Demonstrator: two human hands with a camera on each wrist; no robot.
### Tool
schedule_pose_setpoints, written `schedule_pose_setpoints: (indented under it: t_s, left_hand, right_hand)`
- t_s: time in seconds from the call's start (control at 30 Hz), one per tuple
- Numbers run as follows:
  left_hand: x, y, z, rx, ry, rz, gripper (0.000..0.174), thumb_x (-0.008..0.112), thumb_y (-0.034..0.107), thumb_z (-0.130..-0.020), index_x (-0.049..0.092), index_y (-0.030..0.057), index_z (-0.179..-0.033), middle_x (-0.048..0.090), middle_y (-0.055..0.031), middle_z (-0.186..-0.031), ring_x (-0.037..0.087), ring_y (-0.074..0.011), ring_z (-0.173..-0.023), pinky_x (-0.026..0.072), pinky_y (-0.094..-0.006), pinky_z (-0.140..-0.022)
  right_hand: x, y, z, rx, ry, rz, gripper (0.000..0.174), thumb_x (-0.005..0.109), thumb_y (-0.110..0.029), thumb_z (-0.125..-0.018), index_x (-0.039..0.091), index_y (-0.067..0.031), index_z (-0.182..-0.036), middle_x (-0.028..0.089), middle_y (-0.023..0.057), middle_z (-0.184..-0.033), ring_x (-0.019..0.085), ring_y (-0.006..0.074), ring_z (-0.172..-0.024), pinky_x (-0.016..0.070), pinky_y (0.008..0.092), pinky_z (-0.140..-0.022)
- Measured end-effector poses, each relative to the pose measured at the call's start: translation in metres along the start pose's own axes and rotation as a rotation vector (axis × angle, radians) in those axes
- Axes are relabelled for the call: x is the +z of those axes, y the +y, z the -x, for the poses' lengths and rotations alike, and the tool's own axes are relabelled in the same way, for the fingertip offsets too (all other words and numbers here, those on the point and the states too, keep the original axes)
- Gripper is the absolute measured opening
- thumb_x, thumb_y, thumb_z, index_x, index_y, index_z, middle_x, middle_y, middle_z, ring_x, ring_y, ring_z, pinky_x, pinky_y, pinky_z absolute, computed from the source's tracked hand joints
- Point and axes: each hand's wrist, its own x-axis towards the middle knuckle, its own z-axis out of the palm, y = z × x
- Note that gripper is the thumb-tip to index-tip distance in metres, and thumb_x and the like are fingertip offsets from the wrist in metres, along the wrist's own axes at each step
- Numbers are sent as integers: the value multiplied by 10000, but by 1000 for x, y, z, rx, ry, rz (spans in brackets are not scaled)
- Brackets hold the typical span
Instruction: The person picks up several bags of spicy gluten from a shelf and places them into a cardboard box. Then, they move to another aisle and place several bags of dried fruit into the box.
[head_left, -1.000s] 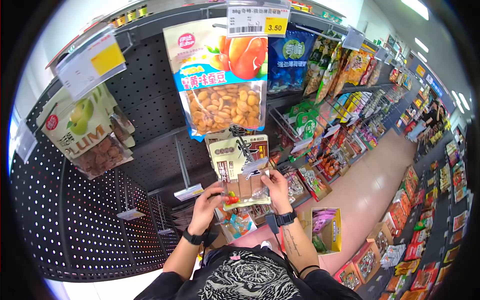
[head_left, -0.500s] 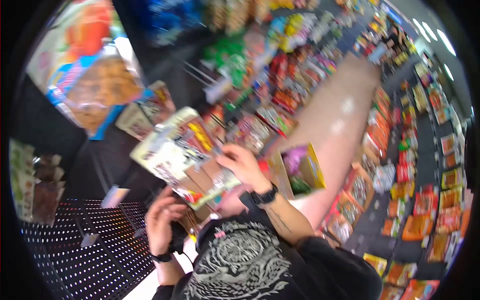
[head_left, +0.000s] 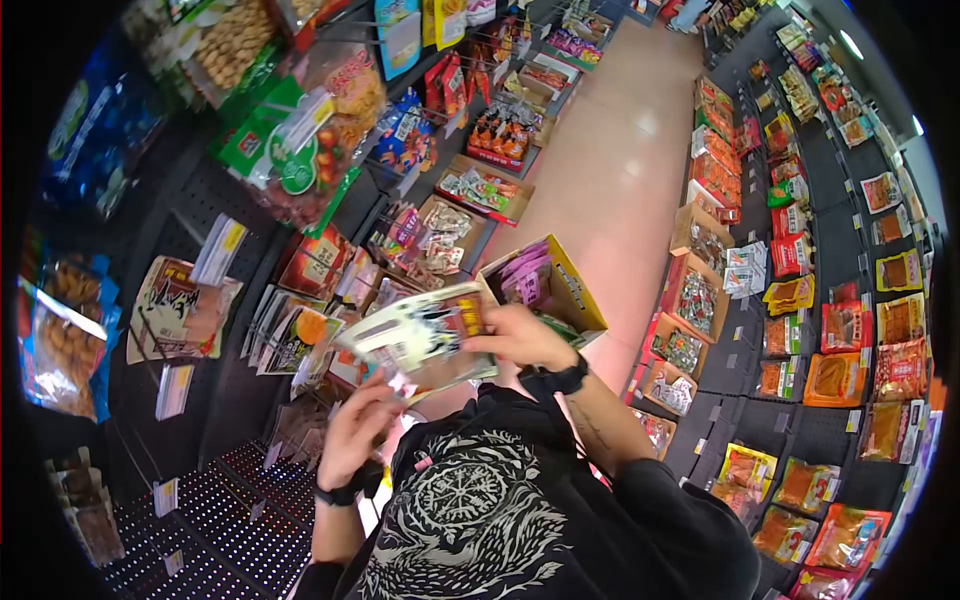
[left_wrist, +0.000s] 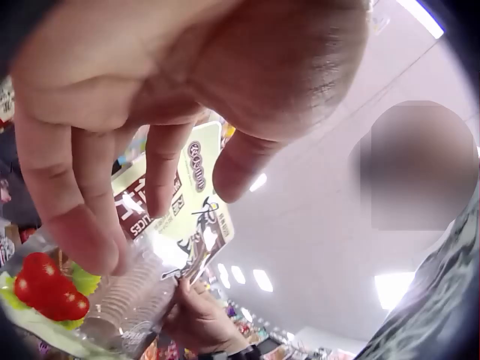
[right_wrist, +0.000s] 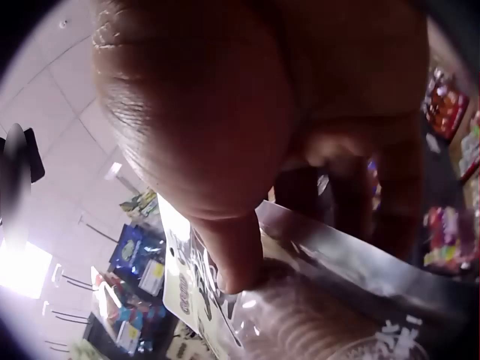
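Note:
A cream snack pouch [head_left: 415,330] is held tilted in front of the chest. In the left wrist view, this pouch [left_wrist: 196,169] shows red berries printed in a corner and a clear window over stacked round slices. My right hand [head_left: 528,340] grips its right edge. In the right wrist view, the thumb presses on the front of the pouch [right_wrist: 300,311] while the fingers go behind it. My left hand [head_left: 352,440] is by the lower left corner, its fingers loosely bent over the pouch's face and the thumb apart from them.
On the left rack hang a similar cream pouch [head_left: 182,310], green snack bags [head_left: 285,150] and a nut bag [head_left: 65,345]. An open carton [head_left: 570,285] with purple packs stands just beyond my right hand. The aisle floor [head_left: 625,130] runs ahead, with packed shelves [head_left: 785,310] along the right.
The view has swung right from the hanging rack toward the aisle, and the pouch came along in my right hand. My left hand has loosened from the pouch's left edge.

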Motion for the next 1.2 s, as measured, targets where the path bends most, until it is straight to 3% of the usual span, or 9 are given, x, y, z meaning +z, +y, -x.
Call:
schedule_pose_setpoints:
  t_s: [0.03,0.2,0.3,0.4,0.57,0.77,0.97,1.13,1.2]
  left_hand:
    - [13,-3,-20,-15,-55,-50,333,557,100,-931,517,-41,-1230,356,-160,-1460,611,-204,-1078,489,-302,-875]
    - [53,4,-90,62,-155,-205,363,563,82,-924,496,-26,-1265,359,-150,-1460,587,-205,-1118,472,-304,-905]
    - [58,10,-103,64,-190,-242,371,559,88,-930,483,-14,-1278,362,-138,-1460,577,-205,-1127,464,-304,-919]
    - [54,4,-98,23,-162,-210,338,529,74,-945,486,-13,-1269,371,-135,-1454,574,-208,-1134,479,-308,-907]
    - [30,-10,-68,1,28,-135,331,552,74,-940,499,-24,-1251,460,-132,-1368,589,-199,-1107,456,-312,-943]
    - [-15,-1,-21,164,327,-63,308,544,96,-947,527,5,-1241,586,-81,-1219,596,-130,-999,474,-276,-858]
    - [-84,12,8,427,1058,137,479,571,62,-864,428,21,-1319,585,-90,-1135,611,-91,-802,469,-217,-625]
    - [-155,44,6,571,1270,78,597,557,91,-900,273,72,-1425,324,-135,-1454,577,-165,-965,495,-243,-671]
    - [-176,52,-1,543,1234,32,599,570,128,-905,277,64,-1424,367,-132,-1426,568,-167,-975,505,-270,-678]
  right_hand:
    - [4,50,3,-254,259,9,344,717,-331,-814,654,-3,-893,599,163,-659,585,207,-576,453,350,-541]
    - [-29,139,57,19,711,58,273,694,-155,-830,663,-32,-1072,677,128,-966,647,177,-761,510,281,-703]
    - [-27,188,54,190,862,-60,275,679,-140,-837,655,-22,-1084,680,135,-956,654,190,-806,510,296,-749]
    - [-7,317,30,269,893,-141,300,665,-119,-841,633,-7,-1117,677,140,-994,656,200,-876,503,302,-803]
    - [-16,284,11,290,1298,-303,237,597,-123,-888,621,19,-1076,667,130,-1028,631,201,-925,490,304,-836]
    - [-3,181,-61,-117,709,-514,174,590,-114,-909,630,14,-1020,661,72,-968,603,140,-911,481,274,-817]
    - [70,-17,-144,-398,81,-601,342,605,-63,-892,538,23,-1216,625,125,-1156,604,187,-1066,480,291,-900]
    - [139,-144,-243,-531,82,-364,660,688,-172,-827,368,1,-1377,493,193,-1346,532,267,-1181,454,332,-935]
    - [167,-168,-290,-686,260,-271,633,688,-218,-836,395,0,-1354,574,196,-1236,591,261,-1091,471,333,-886]
